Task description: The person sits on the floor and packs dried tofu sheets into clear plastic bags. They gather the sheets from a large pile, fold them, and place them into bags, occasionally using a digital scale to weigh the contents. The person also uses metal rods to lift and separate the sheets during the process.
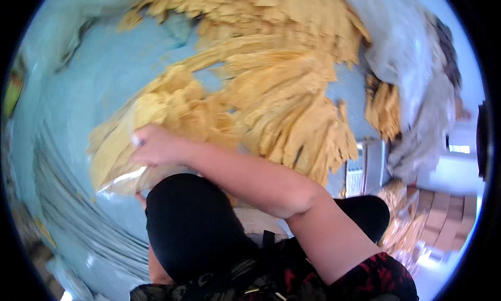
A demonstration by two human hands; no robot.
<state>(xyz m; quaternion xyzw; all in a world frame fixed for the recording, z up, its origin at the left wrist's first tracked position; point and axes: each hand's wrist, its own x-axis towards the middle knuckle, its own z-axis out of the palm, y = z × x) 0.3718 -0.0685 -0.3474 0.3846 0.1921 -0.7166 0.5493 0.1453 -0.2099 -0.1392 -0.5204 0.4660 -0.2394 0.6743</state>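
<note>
My right hand (154,144) reaches across to the left and lies at a clear plastic bag (117,164) of yellow dried sheets, perhaps tofu skin. Its fingers are bent, but whether they grip the film is blurred. Most of my left hand (141,199) is hidden behind my knee; only a few fingers show at the bag's lower edge. Right of the bag, a wide fan of loose yellow sheets (282,101) is spread over the light blue surface (105,74). More layered sheets (289,15) lie at the far side.
Thin grey rods or lines (78,215) curve along the lower left. Bunched translucent plastic sheeting (399,38) borders the upper right, with a smaller yellow bundle (385,109) beside it. Filled clear bags (399,211) and stacked brown cartons (446,218) stand at the right.
</note>
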